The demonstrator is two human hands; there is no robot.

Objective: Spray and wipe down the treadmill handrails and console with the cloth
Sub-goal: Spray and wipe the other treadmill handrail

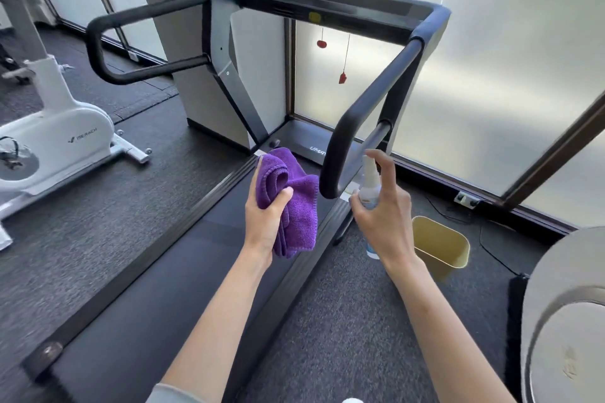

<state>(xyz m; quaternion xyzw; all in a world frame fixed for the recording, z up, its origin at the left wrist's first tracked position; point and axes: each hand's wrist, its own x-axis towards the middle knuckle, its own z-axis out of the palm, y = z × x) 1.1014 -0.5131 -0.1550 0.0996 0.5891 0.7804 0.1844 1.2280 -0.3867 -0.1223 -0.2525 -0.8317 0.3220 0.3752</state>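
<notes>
A purple microfibre cloth (288,203), bunched and folded, is gripped in the left hand (265,218) near the middle of the view, above the treadmill belt (183,271). A small white spray bottle (369,188) is held upright in the right hand (383,209), the fingers wrapped round its body and the index finger raised over the pump head. The nozzle is pointed toward the curved end of the right handrail (376,98), which lies just beside it at about 11 o'clock. The left handrail (108,26) is seen at 10 o'clock and the console (330,6) at 12 o'clock, well apart from both hands.

Several risks can be judged from here. Mist could be carried past the narrow rail onto the belt, leaving a slippery patch. The cloth, only loosely bunched, could be dropped while attention is given to spraying. Liquid applied directly to the console later could seep into its electronics.

Counted: one cloth, one bottle, two handrails, one console, two red safety tags (322,43) hanging below it, one yellow waste bin (442,249) at 4 o'clock, one white exercise bike (65,127) at 9 o'clock.
</notes>
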